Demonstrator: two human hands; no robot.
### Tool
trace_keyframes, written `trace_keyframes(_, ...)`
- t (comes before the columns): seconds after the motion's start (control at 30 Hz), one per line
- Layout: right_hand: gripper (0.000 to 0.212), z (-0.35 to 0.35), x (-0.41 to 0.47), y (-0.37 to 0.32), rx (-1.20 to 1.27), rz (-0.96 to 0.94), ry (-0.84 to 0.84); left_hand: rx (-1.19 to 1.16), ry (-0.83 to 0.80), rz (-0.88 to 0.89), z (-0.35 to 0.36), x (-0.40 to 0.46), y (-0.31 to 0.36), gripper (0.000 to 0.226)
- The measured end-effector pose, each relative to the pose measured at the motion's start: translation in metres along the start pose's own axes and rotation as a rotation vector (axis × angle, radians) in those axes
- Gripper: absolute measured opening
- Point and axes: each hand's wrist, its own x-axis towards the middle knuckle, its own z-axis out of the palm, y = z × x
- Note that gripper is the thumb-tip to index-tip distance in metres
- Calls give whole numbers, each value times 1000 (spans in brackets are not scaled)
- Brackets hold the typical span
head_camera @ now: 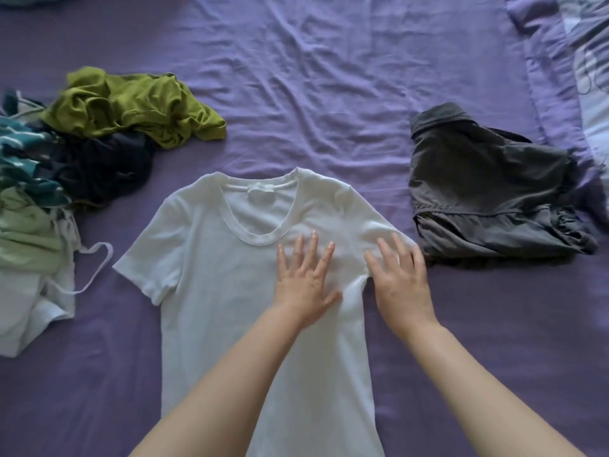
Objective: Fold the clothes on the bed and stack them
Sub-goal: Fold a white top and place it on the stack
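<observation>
A white T-shirt (217, 291) lies spread flat, front up, on the purple bed sheet (329, 94), collar toward the far side. My left hand (304, 278) rests flat on its chest just below the collar, fingers apart. My right hand (402, 278) lies flat with fingers apart over the shirt's right sleeve and armpit. Neither hand grips cloth. A folded dark grey garment (487, 192) sits to the right of the shirt.
A loose pile lies at the left: an olive-green garment (131, 107), a dark navy one (108, 169), a teal patterned one (23, 159), and pale green and white pieces (29, 258) with straps. A patterned pillow or quilt (580, 61) occupies the far right corner.
</observation>
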Motion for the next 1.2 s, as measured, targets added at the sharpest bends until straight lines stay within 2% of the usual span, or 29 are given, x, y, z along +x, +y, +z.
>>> trace_keyframes(0.07, 50, -1, -17, -21, 48, -97, -11, -18, -36, -35, 10, -29, -6, 83)
trace_keyframes(0.17, 49, 3, -53, -52, 99, -168, -125, -46, -116, -121, 26, -73, -17, 77)
trace_keyframes(0.3, 62, 9, -98, -72, 88, -59, -227, -78, -187, -199, 47, -129, -34, 75)
trace_keyframes(0.43, 49, 16, -140, -85, 58, -45, -211, -89, -199, -202, 70, -179, -56, 71)
trace_keyframes(0.6, 53, 19, -190, -107, 52, -29, -210, -49, -156, -159, 93, -229, -78, 65)
trace_keyframes(0.7, 62, 13, -217, -123, 116, 168, -227, -62, -88, -296, 98, -256, -88, 67)
trace_keyframes(0.8, 65, 9, -240, -130, 143, 435, -259, -232, -17, -511, 104, -281, -100, 71)
trace_keyframes(0.93, 58, 1, -261, -130, 207, 470, -399, -707, 5, -605, 110, -305, -111, 52)
trace_keyframes(0.97, 57, -3, -264, -130, 215, 478, -382, -724, 31, -607, 111, -308, -114, 46)
trace_keyframes(1.03, 55, -7, -268, -127, 191, 512, -337, -585, 62, -629, 112, -315, -123, 47)
trace_keyframes(1.1, 53, -13, -269, -126, 157, 521, -360, -407, 60, -577, 110, -321, -131, 61)
trace_keyframes(1.2, 46, -17, -264, -126, 128, 465, -448, -348, 5, -545, 104, -320, -132, 62)
